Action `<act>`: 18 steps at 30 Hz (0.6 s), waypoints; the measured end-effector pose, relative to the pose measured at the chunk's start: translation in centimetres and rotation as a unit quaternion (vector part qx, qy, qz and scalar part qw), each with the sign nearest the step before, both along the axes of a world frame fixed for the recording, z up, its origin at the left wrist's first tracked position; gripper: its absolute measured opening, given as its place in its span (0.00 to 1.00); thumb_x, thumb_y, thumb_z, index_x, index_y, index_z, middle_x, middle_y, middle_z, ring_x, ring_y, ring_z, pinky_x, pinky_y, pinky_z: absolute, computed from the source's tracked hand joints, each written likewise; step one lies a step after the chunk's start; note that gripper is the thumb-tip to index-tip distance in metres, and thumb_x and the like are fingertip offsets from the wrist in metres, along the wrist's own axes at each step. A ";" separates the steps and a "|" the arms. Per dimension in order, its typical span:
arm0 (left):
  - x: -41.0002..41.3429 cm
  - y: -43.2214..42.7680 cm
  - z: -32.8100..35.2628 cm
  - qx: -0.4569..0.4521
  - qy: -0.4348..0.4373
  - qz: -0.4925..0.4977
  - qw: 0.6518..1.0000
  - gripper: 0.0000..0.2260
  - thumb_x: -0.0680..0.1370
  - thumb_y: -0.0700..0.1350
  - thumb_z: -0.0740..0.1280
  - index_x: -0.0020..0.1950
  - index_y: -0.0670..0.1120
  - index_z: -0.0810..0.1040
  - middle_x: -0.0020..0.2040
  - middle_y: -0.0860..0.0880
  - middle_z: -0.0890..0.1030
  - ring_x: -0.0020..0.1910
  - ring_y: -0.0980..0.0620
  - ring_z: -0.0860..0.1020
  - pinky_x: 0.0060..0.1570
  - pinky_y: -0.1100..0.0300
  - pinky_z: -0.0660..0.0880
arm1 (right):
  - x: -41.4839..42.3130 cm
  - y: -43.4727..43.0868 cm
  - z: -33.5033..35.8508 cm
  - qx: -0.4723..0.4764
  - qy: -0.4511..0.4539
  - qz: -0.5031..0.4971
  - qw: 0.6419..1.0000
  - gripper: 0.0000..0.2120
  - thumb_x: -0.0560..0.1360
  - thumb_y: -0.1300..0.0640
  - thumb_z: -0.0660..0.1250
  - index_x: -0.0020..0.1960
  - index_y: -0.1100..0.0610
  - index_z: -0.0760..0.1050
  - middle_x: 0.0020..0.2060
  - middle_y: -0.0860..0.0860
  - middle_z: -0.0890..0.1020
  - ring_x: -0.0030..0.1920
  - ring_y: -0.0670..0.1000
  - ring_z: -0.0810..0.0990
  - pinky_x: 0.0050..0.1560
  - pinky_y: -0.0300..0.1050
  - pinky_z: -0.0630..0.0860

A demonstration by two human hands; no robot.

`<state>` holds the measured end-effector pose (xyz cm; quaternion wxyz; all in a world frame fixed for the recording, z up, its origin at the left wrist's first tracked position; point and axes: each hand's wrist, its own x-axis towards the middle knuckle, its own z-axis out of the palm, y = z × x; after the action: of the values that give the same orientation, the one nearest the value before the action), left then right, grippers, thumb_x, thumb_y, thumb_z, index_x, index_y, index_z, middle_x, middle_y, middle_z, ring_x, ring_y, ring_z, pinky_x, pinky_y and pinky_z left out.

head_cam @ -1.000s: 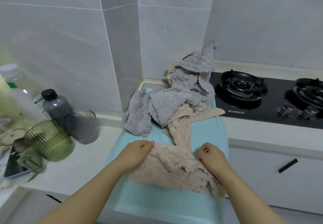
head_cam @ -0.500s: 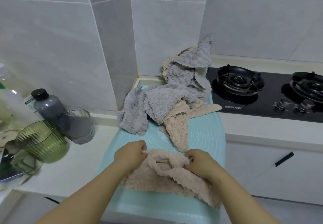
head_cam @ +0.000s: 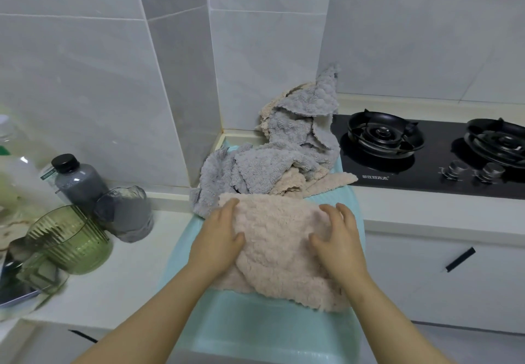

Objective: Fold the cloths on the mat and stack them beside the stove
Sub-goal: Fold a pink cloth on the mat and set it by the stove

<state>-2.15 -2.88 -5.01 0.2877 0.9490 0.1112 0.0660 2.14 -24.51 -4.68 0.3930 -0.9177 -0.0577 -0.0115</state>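
Palms: your left hand (head_cam: pixel 218 238) and right hand (head_cam: pixel 338 238) lie flat on the beige cloth (head_cam: pixel 278 244), fingers spread, pressing, pinching nothing. Cloth sits on the near half of the mat (head_cam: pixel 255 329), its far edge touching the unfolded pile (head_cam: pixel 284 159) heaped toward the wall corner beside the stove (head_cam: pixel 426 164).

Risk: the near-right corner bulges out ragged; press it as it lies and you likely set a crooked fold.

Risk: cloth and pile touch, so lifting may drag a pile cloth along.

Hidden: lower layers and edges under your hands. The number of cloths in the pile cannot be told.

Both hands, left hand (head_cam: pixel 218 238) and right hand (head_cam: pixel 339 238), press flat on pink cloth (head_cam: pixel 279 247)
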 end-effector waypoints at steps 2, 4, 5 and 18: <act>-0.5 0.0 -1.5 0.017 0.027 -0.060 0.998 0.23 0.76 0.49 0.64 0.70 0.52 0.63 0.67 0.51 0.68 0.67 0.51 0.67 0.62 0.58 0.67 | -0.6 -0.1 -0.8 -0.032 0.001 0.001 0.999 0.18 0.72 0.59 0.65 0.61 0.50 0.71 0.61 0.49 0.68 0.59 0.50 0.72 0.54 0.41 0.69; -1.3 0.1 -2.7 0.036 0.069 -0.118 0.990 0.21 0.76 0.54 0.64 0.68 0.53 0.66 0.67 0.54 0.68 0.66 0.53 0.68 0.62 0.60 0.66 | -1.5 -0.1 -1.5 -0.056 0.003 0.015 0.998 0.08 0.73 0.59 0.64 0.51 0.52 0.74 0.47 0.47 0.72 0.47 0.49 0.74 0.45 0.41 0.70; -1.6 0.2 -3.2 0.045 0.086 -0.138 0.986 0.22 0.76 0.56 0.63 0.68 0.53 0.66 0.67 0.55 0.68 0.65 0.55 0.68 0.63 0.60 0.66 | -1.9 -0.2 -1.8 -0.069 -0.007 0.021 0.997 0.03 0.73 0.59 0.63 0.46 0.53 0.74 0.42 0.47 0.71 0.43 0.49 0.73 0.41 0.41 0.70; -5.2 2.6 -3.9 0.070 0.073 -0.298 0.949 0.37 0.60 0.66 0.64 0.67 0.54 0.71 0.64 0.61 0.63 0.68 0.65 0.55 0.67 0.71 0.50 | -4.7 -1.3 -4.3 -0.078 -0.047 0.100 0.991 0.05 0.76 0.51 0.63 0.44 0.50 0.75 0.37 0.43 0.77 0.39 0.46 0.76 0.45 0.42 0.73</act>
<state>-7.35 -0.24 -8.90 0.2180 0.9588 -0.1609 -0.0848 -2.53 -25.77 -9.02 0.3160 -0.9337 -0.1682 -0.0111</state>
